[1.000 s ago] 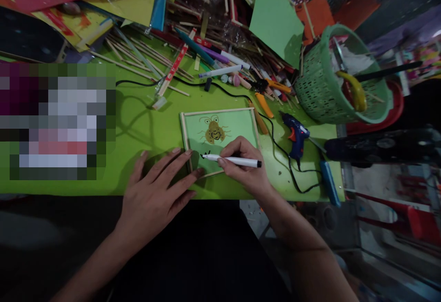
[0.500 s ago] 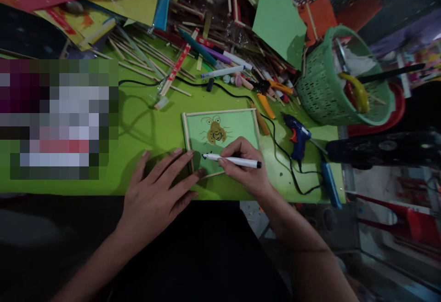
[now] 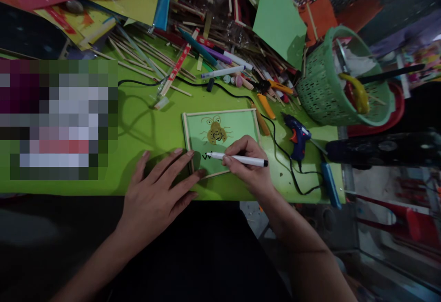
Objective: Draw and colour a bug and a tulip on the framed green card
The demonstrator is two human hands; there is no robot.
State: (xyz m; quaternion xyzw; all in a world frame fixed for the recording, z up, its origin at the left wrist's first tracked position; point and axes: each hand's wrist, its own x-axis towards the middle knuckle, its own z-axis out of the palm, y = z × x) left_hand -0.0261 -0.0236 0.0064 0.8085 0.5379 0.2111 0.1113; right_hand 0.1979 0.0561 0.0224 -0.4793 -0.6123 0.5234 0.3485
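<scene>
A white marker [image 3: 246, 159] with a black end is pinched in my right hand [image 3: 248, 162], its tip touching the green card [image 3: 241, 125]. Thin wooden sticks [image 3: 220, 112] frame the card, which bears a brown beetle figure [image 3: 216, 133] with drawn antennae and legs. Below the beetle are short black marks [image 3: 206, 156] at the marker's tip. My left hand [image 3: 158, 182] lies flat with fingers spread, its fingertips at the frame's left edge and lower left corner. Nothing is held in it. My right hand covers the card's lower right part.
A blue glue gun [image 3: 299, 136] with a black cord lies right of the card, near orange-handled pliers [image 3: 267, 105]. A green basket [image 3: 317, 81] of tools stands at the back right. Markers [image 3: 223, 71], wooden sticks [image 3: 138, 56] and coloured sheets [image 3: 280, 21] crowd the back. The left side is blurred out.
My right hand and the marker have shifted slightly right, and the black line on the card has grown into a zigzag like a "w". My left hand has stayed in place.
</scene>
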